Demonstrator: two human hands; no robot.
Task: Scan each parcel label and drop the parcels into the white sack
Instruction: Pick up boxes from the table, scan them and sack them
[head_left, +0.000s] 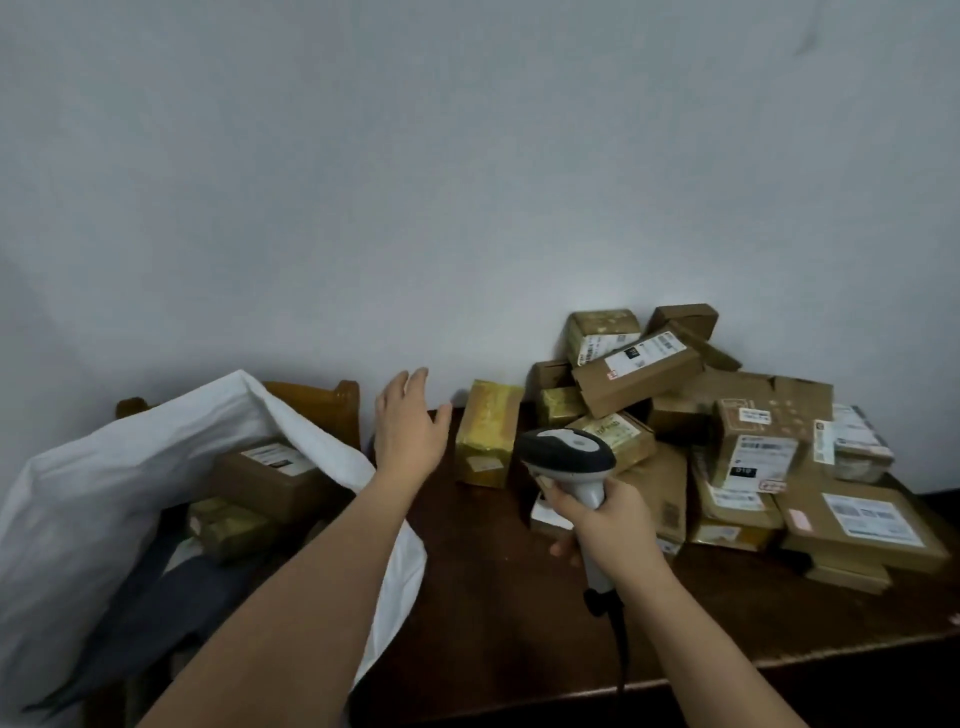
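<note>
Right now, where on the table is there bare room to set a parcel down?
Bare dark table lies along the near edge, between the white sack and the parcel pile, below the right hand holding the scanner. A narrower gap lies left of the yellow-taped parcel, under the left hand. The right side is crowded.

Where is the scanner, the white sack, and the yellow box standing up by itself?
scanner (569, 451): head view, on its dark head.
white sack (78, 499): head view, on its left outer wall.
yellow box (488, 431): head view, on its front face.
</note>
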